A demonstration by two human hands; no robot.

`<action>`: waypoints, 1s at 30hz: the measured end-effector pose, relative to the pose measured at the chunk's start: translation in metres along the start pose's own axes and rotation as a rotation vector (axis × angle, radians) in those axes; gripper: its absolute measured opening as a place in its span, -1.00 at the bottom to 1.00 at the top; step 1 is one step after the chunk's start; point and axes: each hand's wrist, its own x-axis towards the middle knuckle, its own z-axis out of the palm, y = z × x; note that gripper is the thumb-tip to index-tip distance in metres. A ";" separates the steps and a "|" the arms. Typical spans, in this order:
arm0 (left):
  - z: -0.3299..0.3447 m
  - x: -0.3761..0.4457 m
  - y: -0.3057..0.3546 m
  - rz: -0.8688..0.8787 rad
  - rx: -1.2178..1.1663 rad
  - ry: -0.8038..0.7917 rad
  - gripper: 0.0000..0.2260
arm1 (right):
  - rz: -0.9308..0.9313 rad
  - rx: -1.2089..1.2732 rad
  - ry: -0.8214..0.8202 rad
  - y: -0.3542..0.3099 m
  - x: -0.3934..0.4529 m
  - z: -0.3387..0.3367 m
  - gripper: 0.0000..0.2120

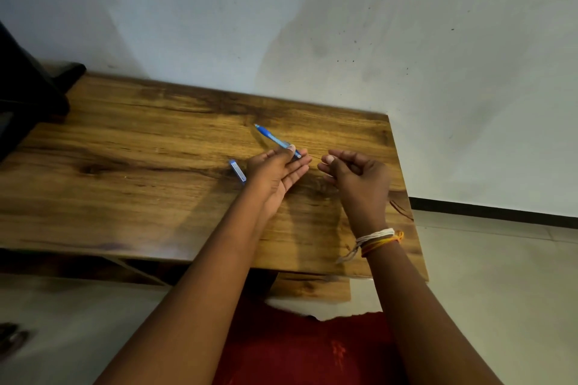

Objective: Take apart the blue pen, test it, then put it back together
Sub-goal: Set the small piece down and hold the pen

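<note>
Two hands (275,170) (356,175), one blue pen (271,137), one cap (237,170)

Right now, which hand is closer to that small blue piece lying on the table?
Left. The left hand sits just beside the small blue piece; the right hand is farther off, beyond the left hand.

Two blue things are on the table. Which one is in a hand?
The long blue pen, held at its near end by the left hand. The short blue case lies alone on the table, left of that hand.
</note>
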 end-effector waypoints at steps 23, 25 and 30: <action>-0.011 0.003 0.002 -0.014 -0.048 -0.050 -0.94 | -0.062 -0.031 -0.054 -0.003 -0.005 0.010 -0.87; -0.010 0.002 0.002 -0.017 -0.036 -0.057 -0.95 | -0.062 -0.036 -0.054 -0.002 -0.005 0.010 -0.86; -0.009 0.001 0.002 -0.022 -0.014 -0.076 -0.95 | -0.058 -0.037 -0.060 -0.001 -0.005 0.009 -0.86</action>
